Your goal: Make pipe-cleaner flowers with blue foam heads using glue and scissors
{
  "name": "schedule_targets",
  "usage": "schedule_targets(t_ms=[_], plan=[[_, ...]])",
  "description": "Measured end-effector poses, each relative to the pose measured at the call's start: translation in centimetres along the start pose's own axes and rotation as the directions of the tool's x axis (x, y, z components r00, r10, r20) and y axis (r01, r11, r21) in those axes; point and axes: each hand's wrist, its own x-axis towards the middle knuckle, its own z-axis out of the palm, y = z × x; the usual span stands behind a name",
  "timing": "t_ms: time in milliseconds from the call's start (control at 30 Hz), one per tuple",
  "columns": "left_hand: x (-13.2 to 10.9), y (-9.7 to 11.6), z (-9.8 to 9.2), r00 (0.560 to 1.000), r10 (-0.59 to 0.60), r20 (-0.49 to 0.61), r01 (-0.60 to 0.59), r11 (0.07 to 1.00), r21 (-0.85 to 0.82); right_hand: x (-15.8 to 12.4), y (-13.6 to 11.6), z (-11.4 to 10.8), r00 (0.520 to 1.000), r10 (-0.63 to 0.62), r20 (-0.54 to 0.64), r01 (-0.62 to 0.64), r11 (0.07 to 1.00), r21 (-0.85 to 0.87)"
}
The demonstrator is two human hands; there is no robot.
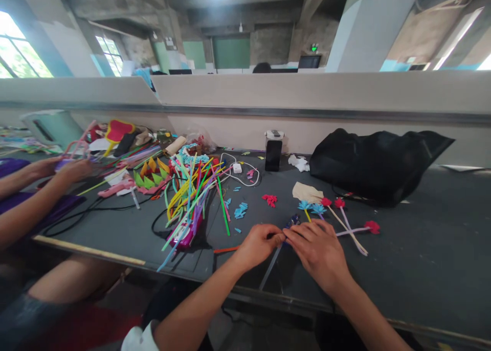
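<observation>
My left hand [263,244] is closed in a pinch, its fingertips meeting those of my right hand [317,251] above the table's front part. My right hand's fingers are pressed together and bent over the same spot; what the fingertips hold is too small to make out. Just beyond them sits a small dark blue cluster [293,220]. A pale translucent strip [271,267] slants down from under my fingers to the table edge. Right of my right hand lie blue flowers [317,209] and red flowers [372,227] on thin stems, partly covered by that hand.
Small blue pieces [240,211] and red pieces [270,201] lie on the dark table. Leftward is a heap of coloured pipe cleaners [192,187]; a white cable [251,179] curls behind. A phone [272,155] and a black bag [376,164] stand farther back. Another person's hands [74,170] work at left.
</observation>
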Motion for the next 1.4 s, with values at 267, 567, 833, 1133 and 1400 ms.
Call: schedule_targets(t_ms=[267,567,833,1133,1400], plan=[[-0.6,0.7,-0.1,0.987,0.157,0.046,-0.163,0.942,0.292,-0.2,0.5,0.5,0.994,-0.046,0.099,0.035,0.993,0.109],[-1.2,1.2,-0.4,0.927,0.292,0.233,-0.371,0.640,0.673,-0.7,1.0,0.7,0.997,-0.032,0.077,0.007,0.953,0.304],[-1.5,1.5,-0.8,0.842,0.482,0.242,-0.539,0.729,0.422,-0.8,0.5,0.0,0.993,0.034,0.112,-0.097,0.772,0.628],[-0.6,2.1,-1.3,0.980,0.195,-0.035,-0.196,0.980,-0.030,-0.2,2.1,-0.7,0.996,0.084,0.043,-0.095,0.895,0.436],[-0.6,1.8,-1.7,0.975,-0.177,0.134,0.220,0.849,-0.480,0.3,1.7,-2.5,0.963,0.193,0.190,-0.271,0.695,0.666]])
